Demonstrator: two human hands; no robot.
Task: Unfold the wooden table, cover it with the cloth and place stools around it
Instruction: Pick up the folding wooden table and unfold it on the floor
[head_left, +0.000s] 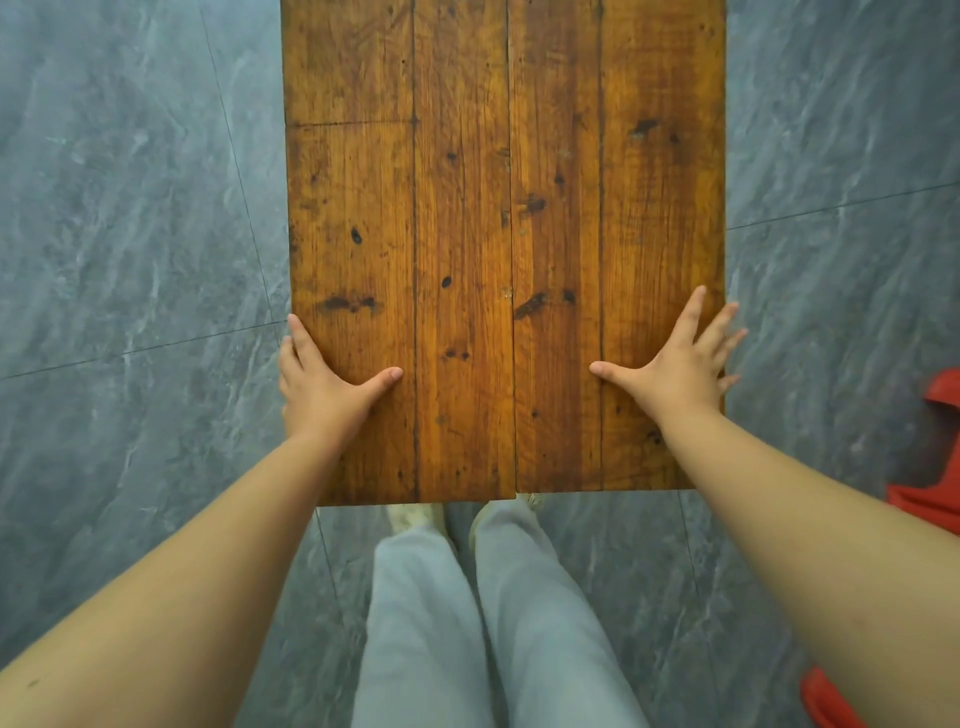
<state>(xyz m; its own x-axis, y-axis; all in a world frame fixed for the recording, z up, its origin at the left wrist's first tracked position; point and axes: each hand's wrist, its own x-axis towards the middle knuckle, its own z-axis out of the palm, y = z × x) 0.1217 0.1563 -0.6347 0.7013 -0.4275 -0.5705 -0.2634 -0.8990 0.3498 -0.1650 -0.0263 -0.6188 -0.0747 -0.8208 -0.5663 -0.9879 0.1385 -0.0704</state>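
L hand (322, 387) is set at the left edge of the wooden table (467, 208): thumb laid on top, fingers (298, 332) wrapped over the rim, so the edge is gripped. The surface lies straight ahead of the body, long axis running away from the person. 2 leaves are counted, flat, w/ a seam down the middle. R hand (680, 364) is pressed flat near the right edge, fingers spread & straight, nothing held. Both hands are equally near. Red stool (935, 452) is seen far right in 2 bits; count can't be told. No cloth in view.
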